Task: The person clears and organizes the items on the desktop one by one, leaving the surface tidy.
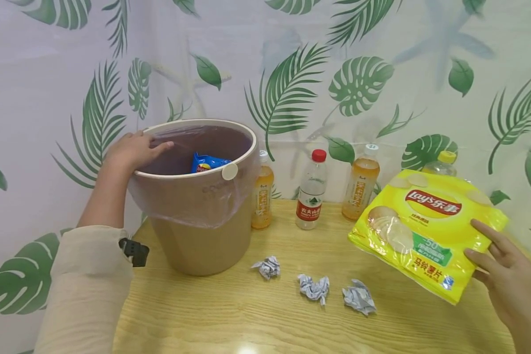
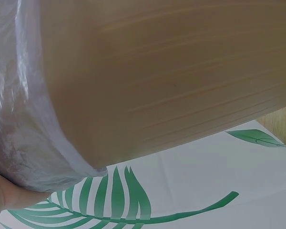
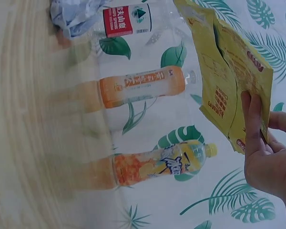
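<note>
Bag point(image 1: 425, 231) above wood-grained table point(image 1: 292, 322), leafy backdrop point(image 1: 234, 44)

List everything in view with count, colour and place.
Table: one, light wood, below
Sheet: one, white with green leaves, behind
Bin: one, brown, table's left
Liner: one, clear, over the bin's top
Packet: one, blue, inside the bin
Crisp bag: one, yellow, raised at right
Drink bottles: two, orange, along the back
Water bottle: one, clear, red-capped, between those
Fourth bottle: one, yellow-capped, behind the crisp bag
Paper balls: three, whitish, before the bottles
Sleeve: one, beige, left arm
Strap: one, black, left wrist
Left hand: one, bare, on the bin's edge
Right hand: one, bare, gripping crisp bag
</note>
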A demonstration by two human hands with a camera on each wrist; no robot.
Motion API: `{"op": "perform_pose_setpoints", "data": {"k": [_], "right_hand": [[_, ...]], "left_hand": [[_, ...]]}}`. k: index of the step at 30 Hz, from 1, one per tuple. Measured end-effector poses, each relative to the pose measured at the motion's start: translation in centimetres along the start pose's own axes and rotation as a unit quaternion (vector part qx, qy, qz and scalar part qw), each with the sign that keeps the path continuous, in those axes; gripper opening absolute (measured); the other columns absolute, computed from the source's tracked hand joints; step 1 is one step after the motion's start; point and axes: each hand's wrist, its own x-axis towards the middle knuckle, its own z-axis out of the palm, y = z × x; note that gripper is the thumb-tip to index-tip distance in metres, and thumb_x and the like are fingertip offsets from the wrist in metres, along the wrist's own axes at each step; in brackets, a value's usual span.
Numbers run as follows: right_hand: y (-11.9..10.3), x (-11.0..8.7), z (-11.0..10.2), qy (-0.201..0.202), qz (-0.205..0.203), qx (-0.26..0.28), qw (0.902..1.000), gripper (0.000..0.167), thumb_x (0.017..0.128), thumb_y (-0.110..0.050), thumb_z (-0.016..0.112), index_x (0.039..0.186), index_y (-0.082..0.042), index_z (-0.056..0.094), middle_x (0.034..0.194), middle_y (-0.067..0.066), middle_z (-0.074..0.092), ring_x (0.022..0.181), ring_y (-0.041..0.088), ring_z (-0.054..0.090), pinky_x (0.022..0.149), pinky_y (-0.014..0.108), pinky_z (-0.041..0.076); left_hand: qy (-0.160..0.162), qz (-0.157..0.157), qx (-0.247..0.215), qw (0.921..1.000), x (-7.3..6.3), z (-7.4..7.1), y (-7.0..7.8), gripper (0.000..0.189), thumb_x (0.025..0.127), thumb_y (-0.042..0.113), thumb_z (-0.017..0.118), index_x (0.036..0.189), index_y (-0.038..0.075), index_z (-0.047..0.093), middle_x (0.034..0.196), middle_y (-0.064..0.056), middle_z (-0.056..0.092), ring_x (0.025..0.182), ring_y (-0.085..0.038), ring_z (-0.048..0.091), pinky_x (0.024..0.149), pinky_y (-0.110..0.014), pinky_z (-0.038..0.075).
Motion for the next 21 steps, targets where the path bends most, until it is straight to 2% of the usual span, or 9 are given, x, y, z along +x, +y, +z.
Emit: {"op": "perform_pose_setpoints", "data": {"k": [14, 21], "right_hand": [[-1.5, 1.9, 3.2, -0.025, 0.0, -0.008, 0.9997, 0.056, 0.092, 0.009, 0.047, 0.142, -0.012, 0.034, 0.139, 0.008, 0.031, 0.098, 0.007, 0.058, 0.066, 0.022, 0.052], [-2.4, 3.4, 5.5, -0.035, 0.008, -0.011, 0.9993, 0.055, 0.092, 0.006, 0.049, 0.142, -0.011, 0.034, 0.14, 0.011, 0.028, 0.1, 0.008, 0.057, 0.068, 0.022, 0.052]], "left_hand": [[0.0, 0.004, -0.002, 1.0, 0.1, -0.2, 0.1, 0.08, 0.094, 0.055, 0.033, 0.138, -0.011, 0.027, 0.138, -0.035, 0.023, 0.127, -0.05, 0.018, 0.101, -0.061, 0.017], [0.001, 0.003, -0.002, 1.0, 0.1, -0.2, -0.1, 0.079, 0.094, 0.055, 0.033, 0.137, -0.011, 0.027, 0.138, -0.035, 0.024, 0.127, -0.05, 0.019, 0.1, -0.06, 0.018]]}}
